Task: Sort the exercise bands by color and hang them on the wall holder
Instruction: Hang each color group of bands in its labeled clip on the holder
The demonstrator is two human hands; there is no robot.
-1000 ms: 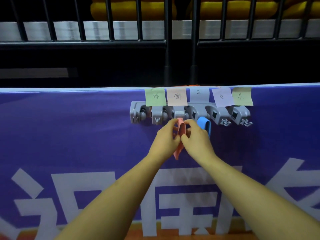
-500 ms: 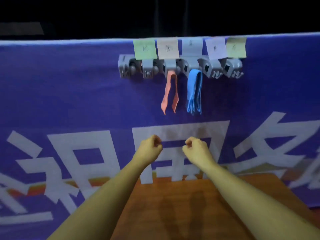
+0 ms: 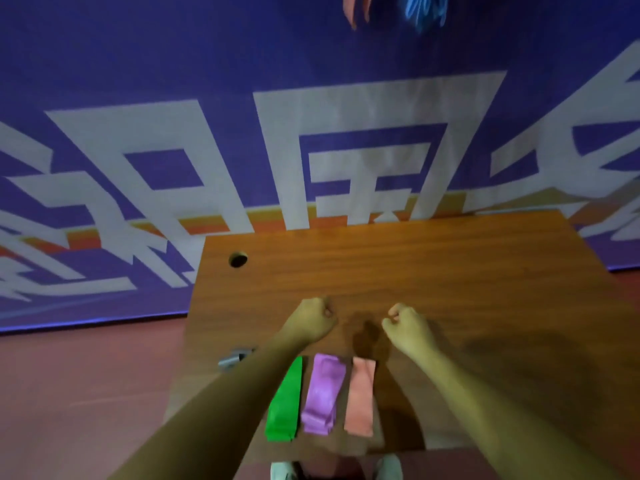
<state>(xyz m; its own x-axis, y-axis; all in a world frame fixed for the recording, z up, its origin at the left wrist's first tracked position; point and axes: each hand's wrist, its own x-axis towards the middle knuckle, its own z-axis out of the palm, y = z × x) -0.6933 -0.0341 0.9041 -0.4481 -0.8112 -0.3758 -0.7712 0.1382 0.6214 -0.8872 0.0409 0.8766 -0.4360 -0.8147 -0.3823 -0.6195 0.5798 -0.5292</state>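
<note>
Item: purple banner (image 3: 207, 64) behind the far edge of the desk (image 3: 433, 271), large white Chinese characters; I read the middle one as 国, the others cropped or too blurred for me

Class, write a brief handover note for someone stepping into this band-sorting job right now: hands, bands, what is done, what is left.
Left hand: curled in a fist, empty, above the table. Right hand: the same.
Lying side by side near the table's front edge: green band, purple band, salmon band.
Done: the hanging salmon band and hanging blue bands show at the top edge against the banner; the holder is out of view.
Left: hang the three bands from the table by colour.
</note>
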